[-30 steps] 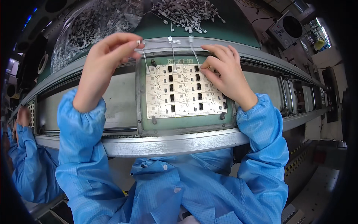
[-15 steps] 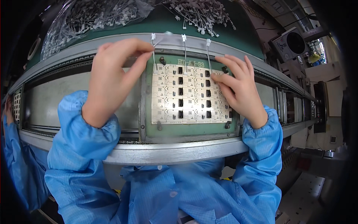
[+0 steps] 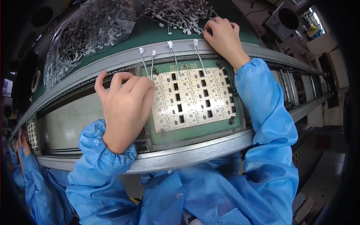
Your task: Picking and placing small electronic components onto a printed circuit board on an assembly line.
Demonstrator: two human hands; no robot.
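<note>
The board panel [image 3: 193,99] lay in its green fixture [image 3: 195,134]. Four white cables [image 3: 200,56] met its top row, none seen lower: wiring seemed barely begun. Your left hand [image 3: 127,101] was at one's lower end, your right hand [image 3: 224,37] at the cable pile [image 3: 180,17]; grips couldn't be told.

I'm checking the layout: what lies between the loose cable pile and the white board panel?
The head view shows green tabletop, a silver rail with white connectors over it, and the green fixture's upper margin.

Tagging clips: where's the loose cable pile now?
In the head view, the cable pile lies top centre on the green bench, right of the bag and by the right hand.
</note>
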